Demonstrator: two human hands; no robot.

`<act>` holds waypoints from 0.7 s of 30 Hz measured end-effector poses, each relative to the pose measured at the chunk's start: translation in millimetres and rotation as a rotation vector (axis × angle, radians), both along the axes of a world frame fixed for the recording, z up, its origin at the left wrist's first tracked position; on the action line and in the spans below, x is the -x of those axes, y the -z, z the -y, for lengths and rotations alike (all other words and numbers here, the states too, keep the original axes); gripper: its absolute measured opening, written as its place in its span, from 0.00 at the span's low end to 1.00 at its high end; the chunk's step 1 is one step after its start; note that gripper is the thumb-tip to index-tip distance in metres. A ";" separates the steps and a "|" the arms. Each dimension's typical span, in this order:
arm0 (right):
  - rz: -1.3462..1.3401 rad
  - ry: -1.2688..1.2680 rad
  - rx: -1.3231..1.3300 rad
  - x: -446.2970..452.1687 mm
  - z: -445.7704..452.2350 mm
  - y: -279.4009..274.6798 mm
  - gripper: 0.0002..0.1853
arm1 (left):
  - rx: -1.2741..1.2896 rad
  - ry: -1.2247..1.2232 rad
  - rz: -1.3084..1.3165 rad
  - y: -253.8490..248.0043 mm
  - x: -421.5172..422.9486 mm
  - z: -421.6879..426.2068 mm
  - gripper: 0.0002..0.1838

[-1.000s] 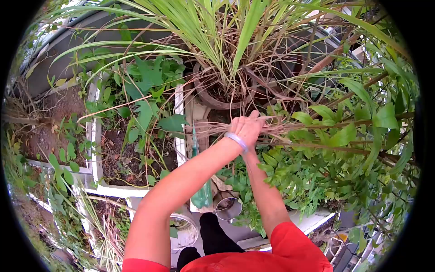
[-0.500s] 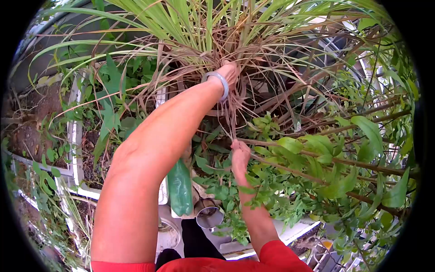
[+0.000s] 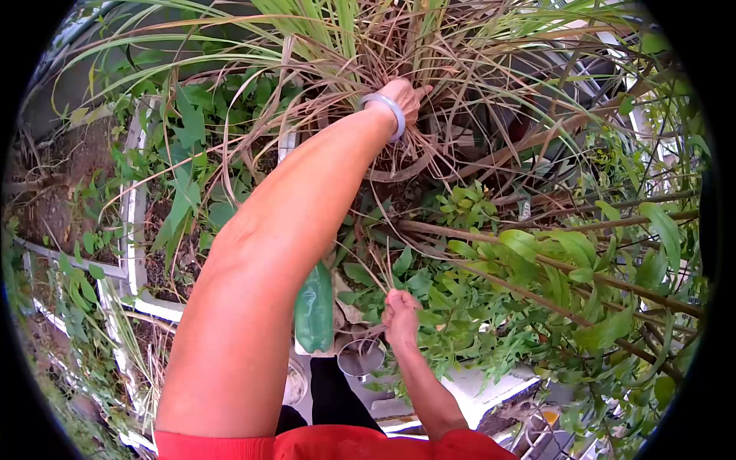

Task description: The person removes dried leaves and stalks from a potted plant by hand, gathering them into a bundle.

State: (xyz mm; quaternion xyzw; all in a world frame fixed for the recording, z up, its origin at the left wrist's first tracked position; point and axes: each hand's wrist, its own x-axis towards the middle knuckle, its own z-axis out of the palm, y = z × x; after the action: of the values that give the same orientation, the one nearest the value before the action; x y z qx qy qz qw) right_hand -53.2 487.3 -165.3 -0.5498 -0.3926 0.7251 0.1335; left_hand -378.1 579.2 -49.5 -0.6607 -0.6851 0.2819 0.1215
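My left hand [image 3: 406,100], with a pale bangle [image 3: 391,111] at the wrist, is closed in the dry brown leaves [image 3: 418,142] at the base of a tall grass clump [image 3: 337,34]. Its fingers are partly hidden there. Lower down, my right hand [image 3: 400,316] pinches a few thin dry leaf strands [image 3: 376,270], which stick up from the fingers, apart from the clump. A green plastic bottle [image 3: 314,310] hangs or stands left of my right hand; its top is behind my left forearm.
Leafy branches [image 3: 567,268] reach across the right side. A metal cup or pot [image 3: 360,357] sits below the bottle, beside a round pale container [image 3: 294,383]. White-edged planter frames [image 3: 134,207] with soil stand on the left.
My right hand has pulled down toward me, and the strands in it have come away from the clump. My left hand has shifted slightly up and right.
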 end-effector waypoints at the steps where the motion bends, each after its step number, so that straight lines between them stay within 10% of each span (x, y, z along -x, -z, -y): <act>1: 0.019 -0.058 -0.068 -0.9 -6.8 -13.3 0.12 | -0.009 0.015 0.023 1.8 -3.6 -0.3 0.17; 7: 0.106 0.035 -0.175 -52.0 -1.9 -17.4 0.13 | -0.177 0.069 0.452 -16.2 -81.0 43.0 0.15; 16: -0.164 0.015 0.043 -7.7 65.1 -57.9 0.12 | -0.323 -1.098 1.440 47.6 -213.8 228.0 0.17; 18: -0.185 -0.254 0.089 8.5 96.7 -57.8 0.14 | -0.471 -1.383 1.766 101.2 -219.4 257.2 0.21; 21: -0.161 -0.601 -0.161 19.9 131.6 -45.3 0.16 | -1.127 -1.655 2.460 52.6 -216.3 281.6 0.24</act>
State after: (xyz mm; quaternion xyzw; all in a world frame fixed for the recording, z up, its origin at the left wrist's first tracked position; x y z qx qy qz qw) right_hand -73.2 355.7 -120.0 -0.3377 -0.5818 0.7398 -0.0129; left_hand -161.8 297.6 -102.1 -0.1919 0.5286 0.6966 0.4455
